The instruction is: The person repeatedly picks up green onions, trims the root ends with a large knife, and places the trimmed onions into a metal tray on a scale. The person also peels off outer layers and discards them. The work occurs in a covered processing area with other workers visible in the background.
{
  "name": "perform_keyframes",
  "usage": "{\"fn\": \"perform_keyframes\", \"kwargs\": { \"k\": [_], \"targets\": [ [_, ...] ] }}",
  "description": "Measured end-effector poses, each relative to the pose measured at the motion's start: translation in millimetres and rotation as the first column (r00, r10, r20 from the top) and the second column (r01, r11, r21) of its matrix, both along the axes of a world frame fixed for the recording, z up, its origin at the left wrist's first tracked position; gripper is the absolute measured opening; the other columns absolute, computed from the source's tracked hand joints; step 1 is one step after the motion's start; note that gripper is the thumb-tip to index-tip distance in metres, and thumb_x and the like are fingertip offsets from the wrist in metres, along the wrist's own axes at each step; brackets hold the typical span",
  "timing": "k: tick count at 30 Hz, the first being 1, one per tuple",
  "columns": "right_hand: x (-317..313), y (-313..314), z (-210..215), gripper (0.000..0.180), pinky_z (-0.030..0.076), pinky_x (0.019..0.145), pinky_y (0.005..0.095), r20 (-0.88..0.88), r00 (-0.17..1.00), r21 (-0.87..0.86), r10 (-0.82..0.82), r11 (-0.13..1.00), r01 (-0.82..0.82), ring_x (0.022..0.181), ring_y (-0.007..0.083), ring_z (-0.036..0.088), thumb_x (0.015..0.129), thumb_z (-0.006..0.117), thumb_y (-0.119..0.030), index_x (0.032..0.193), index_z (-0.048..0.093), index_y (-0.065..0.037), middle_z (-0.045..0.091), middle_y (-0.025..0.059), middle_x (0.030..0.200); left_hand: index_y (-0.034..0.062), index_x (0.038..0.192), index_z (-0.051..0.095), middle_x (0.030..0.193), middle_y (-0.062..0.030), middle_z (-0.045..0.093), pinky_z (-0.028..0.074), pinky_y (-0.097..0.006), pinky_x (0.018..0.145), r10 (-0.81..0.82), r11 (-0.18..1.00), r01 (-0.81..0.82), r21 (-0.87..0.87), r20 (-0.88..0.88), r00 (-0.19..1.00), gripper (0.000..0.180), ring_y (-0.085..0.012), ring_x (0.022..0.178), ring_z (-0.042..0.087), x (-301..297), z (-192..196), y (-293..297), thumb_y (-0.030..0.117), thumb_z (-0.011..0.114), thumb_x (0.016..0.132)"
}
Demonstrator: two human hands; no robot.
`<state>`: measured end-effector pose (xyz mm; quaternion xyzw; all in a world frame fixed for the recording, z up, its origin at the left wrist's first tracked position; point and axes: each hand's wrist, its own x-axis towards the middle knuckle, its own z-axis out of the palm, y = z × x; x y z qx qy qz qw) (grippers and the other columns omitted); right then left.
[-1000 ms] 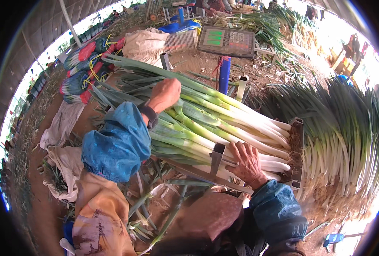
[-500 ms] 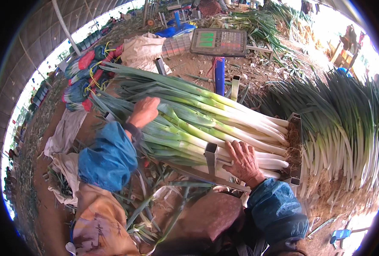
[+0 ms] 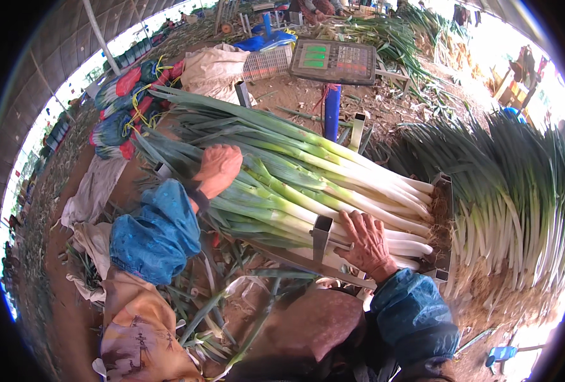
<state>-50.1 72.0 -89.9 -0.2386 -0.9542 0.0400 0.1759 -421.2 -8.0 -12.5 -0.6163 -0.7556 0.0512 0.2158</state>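
A thick pile of leeks (image 3: 333, 162) lies across a metal frame, green leaves to the left and white stalks and roots to the right. My left hand (image 3: 219, 169) is curled closed on top of the leaves; its fingertips are hidden, so what it grips cannot be made out. My right hand (image 3: 367, 245) rests with fingers spread on the white stalks, beside an upright metal post (image 3: 321, 235). The roots sit against a metal end plate (image 3: 445, 223). Beyond the pile, a scale display (image 3: 333, 62) with green digits stands on a blue pole (image 3: 332, 114).
More leeks (image 3: 505, 197) stand in a dense stack at the right. Bundles tied with yellow cord (image 3: 130, 108) lie at the far left, near a pale sack (image 3: 214, 71). Loose leaves (image 3: 231, 312) litter the ground close to me. Another person (image 3: 311, 9) is at the far edge.
My left hand has curled in more, its fingers bent further under. The right hand keeps its place on the stalks. The whole view has shifted slightly.
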Motion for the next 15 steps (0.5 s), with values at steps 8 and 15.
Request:
{"fn": "perform_keyframes", "kwargs": {
  "k": [8, 15],
  "targets": [
    [0, 0, 1, 0.091, 0.039, 0.085, 0.0459, 0.014, 1.000, -0.025, 0.000, 1.000, 0.001, 0.107, 0.0294, 0.047, 0.061, 0.079, -0.040, 0.138, 0.042, -0.009, 0.049, 0.0111, 0.121, 0.0005, 0.091, 0.066, 0.081, -0.0121, 0.065, 0.049, -0.037, 0.061, -0.091, 0.979, 0.178, -0.097, 0.574, 0.814, 0.020, -0.0294, 0.070, 0.060, -62, 4, 10, 0.018, 0.059, 0.084],
    [0, 0, -1, 0.092, 0.038, 0.089, 0.0456, 0.027, 0.999, -0.020, -0.029, 0.999, 0.030, 0.109, 0.0293, 0.046, 0.059, 0.080, -0.040, 0.138, 0.042, -0.011, 0.050, 0.0096, 0.120, 0.0022, 0.096, 0.063, 0.080, -0.0005, 0.059, 0.041, -0.024, 0.052, 0.030, 0.991, -0.133, -0.028, 0.999, 0.012, 0.018, -0.0082, 0.066, 0.053, -67, -8, -7, 0.019, 0.064, 0.088]
  ]
}}
